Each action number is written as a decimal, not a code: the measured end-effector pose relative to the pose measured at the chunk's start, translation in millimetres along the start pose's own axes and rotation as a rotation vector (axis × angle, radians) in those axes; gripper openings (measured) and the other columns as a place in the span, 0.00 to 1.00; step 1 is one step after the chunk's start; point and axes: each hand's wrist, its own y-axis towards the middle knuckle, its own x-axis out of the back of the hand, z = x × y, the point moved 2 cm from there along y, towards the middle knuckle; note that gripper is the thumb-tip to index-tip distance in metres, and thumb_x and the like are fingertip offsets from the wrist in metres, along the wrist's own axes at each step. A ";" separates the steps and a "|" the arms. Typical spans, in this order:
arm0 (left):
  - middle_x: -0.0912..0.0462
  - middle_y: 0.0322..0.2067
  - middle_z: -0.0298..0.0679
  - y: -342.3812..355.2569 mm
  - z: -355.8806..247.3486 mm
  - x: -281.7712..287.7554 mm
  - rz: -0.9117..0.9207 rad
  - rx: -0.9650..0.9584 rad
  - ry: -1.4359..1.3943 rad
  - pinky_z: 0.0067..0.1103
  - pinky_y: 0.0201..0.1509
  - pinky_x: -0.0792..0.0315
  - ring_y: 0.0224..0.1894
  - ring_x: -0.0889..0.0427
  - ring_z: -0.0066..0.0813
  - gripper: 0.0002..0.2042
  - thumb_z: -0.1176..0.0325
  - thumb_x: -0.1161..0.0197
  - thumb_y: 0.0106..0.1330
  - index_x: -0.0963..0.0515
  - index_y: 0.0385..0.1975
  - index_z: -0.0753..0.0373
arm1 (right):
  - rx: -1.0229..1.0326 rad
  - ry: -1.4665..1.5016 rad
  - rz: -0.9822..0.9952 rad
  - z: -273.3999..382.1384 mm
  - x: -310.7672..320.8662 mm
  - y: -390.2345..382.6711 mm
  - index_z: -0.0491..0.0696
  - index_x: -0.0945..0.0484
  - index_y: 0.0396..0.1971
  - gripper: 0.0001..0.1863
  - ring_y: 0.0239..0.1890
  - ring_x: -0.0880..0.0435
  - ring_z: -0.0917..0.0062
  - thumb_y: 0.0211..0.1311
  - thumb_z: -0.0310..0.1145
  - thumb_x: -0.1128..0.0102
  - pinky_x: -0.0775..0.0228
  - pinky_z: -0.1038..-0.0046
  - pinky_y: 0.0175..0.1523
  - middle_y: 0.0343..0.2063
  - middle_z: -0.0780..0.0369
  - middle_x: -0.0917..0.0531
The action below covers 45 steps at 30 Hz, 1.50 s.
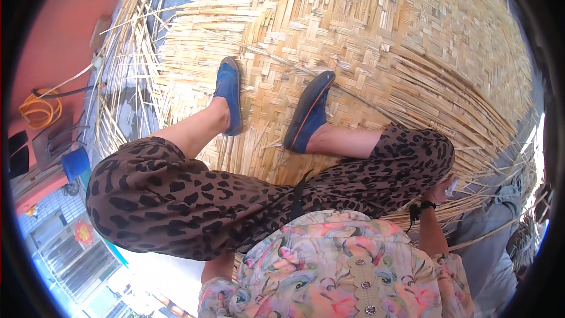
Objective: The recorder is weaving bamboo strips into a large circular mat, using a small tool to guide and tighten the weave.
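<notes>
Beneath me spreads a large woven mat of split pale strips (353, 29), and I sit on it with knees bent outward. My right hand (436, 192) is low beside my right knee, partly hidden by the patterned trouser leg (406, 159). Its fingers look curled around a small whitish thing (451, 188) too blurred to name. A dark watch (425, 205) circles that wrist. Close to this hand lie the mat's loose long strips (471, 185). Of my left arm only the forearm (218, 268) shows; the hand is hidden beneath my left thigh.
My blue shoes (231, 97) rest on the mat. Uneven strip ends (126, 76) stick out along its left edge. Farther left are an orange coiled hose (40, 109) and a blue container (75, 164). Grey fabric (485, 259) lies at the lower right.
</notes>
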 end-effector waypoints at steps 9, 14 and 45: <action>0.25 0.61 0.43 -4.4 -6.8 -5.7 -0.003 0.016 0.010 0.43 0.64 0.31 0.59 0.24 0.43 0.46 0.22 0.56 0.60 0.31 0.66 0.55 | -0.226 0.153 0.096 22.9 4.2 -0.2 0.59 0.45 0.71 0.27 0.61 0.27 0.61 0.76 0.40 0.56 0.36 0.65 0.63 0.66 0.57 0.30; 0.23 0.59 0.43 -16.6 -13.4 -45.9 0.081 0.003 0.009 0.42 0.64 0.30 0.58 0.23 0.44 0.47 0.22 0.58 0.60 0.28 0.63 0.59 | -0.225 -0.043 0.128 31.7 16.7 -1.0 0.62 0.49 0.74 0.31 0.63 0.29 0.50 0.75 0.46 0.55 0.43 0.55 0.66 0.66 0.49 0.32; 0.24 0.58 0.46 -9.2 -8.4 6.5 0.039 0.026 -0.015 0.42 0.61 0.30 0.57 0.23 0.46 0.45 0.25 0.59 0.59 0.30 0.64 0.58 | -1.146 0.606 0.143 102.4 51.0 2.4 0.44 0.39 0.68 0.49 0.55 0.22 0.59 0.60 0.69 0.45 0.33 0.59 0.58 0.59 0.53 0.25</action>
